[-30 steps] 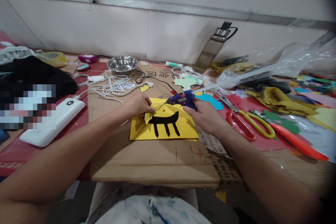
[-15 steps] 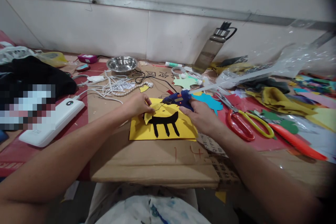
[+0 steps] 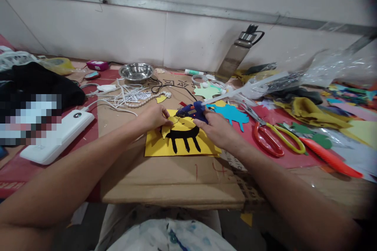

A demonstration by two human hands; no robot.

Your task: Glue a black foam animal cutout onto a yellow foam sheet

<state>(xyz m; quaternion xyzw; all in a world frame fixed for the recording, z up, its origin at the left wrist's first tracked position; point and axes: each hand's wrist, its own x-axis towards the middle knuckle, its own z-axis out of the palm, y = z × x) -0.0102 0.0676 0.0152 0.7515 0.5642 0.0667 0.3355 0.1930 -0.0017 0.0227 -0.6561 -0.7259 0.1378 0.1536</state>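
Our left hand (image 3: 155,117) pinches the yellow flap (image 3: 168,120) while our right hand (image 3: 216,130), gripping the glue gun (image 3: 192,110), should aim just beside those fingertips.

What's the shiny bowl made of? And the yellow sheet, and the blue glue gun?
The bowl looks like metal, likely steel: silvery with mirror-like glints. The yellow sheet seems to be felt or craft foam: matte, with a flap bending limply; I can't tell which. The glue gun looks like hard plastic: a smooth blue shell with a slight sheen.
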